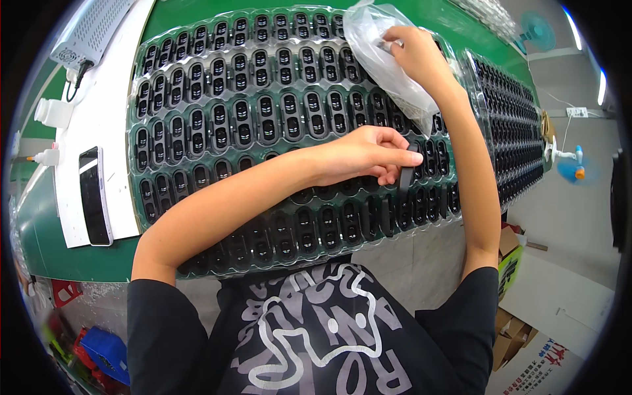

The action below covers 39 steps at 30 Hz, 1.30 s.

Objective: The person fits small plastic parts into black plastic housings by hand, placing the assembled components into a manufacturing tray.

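Observation:
My left hand is closed on a narrow black oval part, held between thumb and fingers and tilted up on its edge over the tray. Below it lie rows of similar black parts, each with two glossy round windows, in the pockets of a clear plastic tray. My right hand reaches to the far right of the tray, at the mouth of a clear plastic bag. Its thumb and fingers are pinched together there; what they hold is too small to make out. The bag lies across several parts.
Another filled clear tray stands at the right. On the white board at the left lie a phone, a white bottle and a smaller dropper bottle. A grey metal box with a cable sits at the far left.

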### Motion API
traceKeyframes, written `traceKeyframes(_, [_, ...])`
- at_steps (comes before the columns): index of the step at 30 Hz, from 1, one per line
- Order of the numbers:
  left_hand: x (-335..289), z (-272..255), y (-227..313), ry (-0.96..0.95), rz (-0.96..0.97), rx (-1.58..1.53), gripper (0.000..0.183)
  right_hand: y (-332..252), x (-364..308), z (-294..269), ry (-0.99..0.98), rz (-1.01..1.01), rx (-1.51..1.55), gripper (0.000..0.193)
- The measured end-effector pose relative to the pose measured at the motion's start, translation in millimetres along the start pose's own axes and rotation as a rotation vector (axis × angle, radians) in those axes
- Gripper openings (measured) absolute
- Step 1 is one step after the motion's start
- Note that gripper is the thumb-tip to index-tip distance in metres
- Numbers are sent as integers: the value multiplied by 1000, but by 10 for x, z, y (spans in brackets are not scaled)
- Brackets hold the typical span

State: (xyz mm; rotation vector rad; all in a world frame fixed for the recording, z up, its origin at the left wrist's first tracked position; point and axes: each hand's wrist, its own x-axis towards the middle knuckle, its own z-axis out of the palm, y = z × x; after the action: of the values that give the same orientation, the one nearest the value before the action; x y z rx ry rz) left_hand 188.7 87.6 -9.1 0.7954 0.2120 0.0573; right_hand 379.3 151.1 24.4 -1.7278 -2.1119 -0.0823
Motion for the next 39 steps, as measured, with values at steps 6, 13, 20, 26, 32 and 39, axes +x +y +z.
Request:
traceKeyframes(6, [-30,-17,-8,-1,29,10,28,-154,150,-5,-223,56,-309,23])
traceKeyframes(13, [5,-50,-55,-17,33,61,34,-107,60,39,-130,-85,-405,15])
traceKeyframes(20, [12,-46,-64,-11,34,82,35,-111,3,-39,-53,-66,-244,16])
traceKeyframes(26, [-12,-45,-57,-9,41,86,33,-247,-79,-149,70,279,256,17])
traceKeyframes(32, [-46,-5,-38,-9,87,-19,32,-414,-467,-394,515,411,819,14])
traceKeyframes(39, [-94,2,32,75,186,-90,35,-719,-1379,-421,579,532,1195,17])
